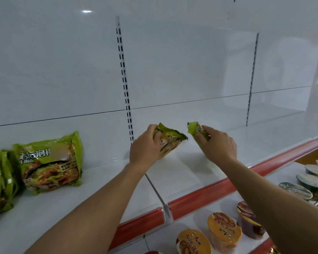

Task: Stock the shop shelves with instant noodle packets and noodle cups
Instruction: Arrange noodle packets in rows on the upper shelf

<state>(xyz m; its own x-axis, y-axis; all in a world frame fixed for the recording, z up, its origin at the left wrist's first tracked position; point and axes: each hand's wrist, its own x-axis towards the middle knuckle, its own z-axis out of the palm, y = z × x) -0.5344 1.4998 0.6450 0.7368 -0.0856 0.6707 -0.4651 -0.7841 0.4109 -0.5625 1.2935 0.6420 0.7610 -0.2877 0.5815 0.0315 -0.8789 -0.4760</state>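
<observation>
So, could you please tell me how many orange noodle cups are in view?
2, both on the lower shelf: one orange cup beside the dark red cup, the other orange cup left of it at the bottom edge. More may be hidden beneath the right arm.

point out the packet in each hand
left packet (173, 141) held by left hand (142, 146): head view, printed face
right packet (192, 128) held by right hand (218, 143): head view, exposed green end

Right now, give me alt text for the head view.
The left hand grips one packet and the right hand a second packet, both green, at a white shelf. More packets sit at its left; cups stand below it.
</observation>
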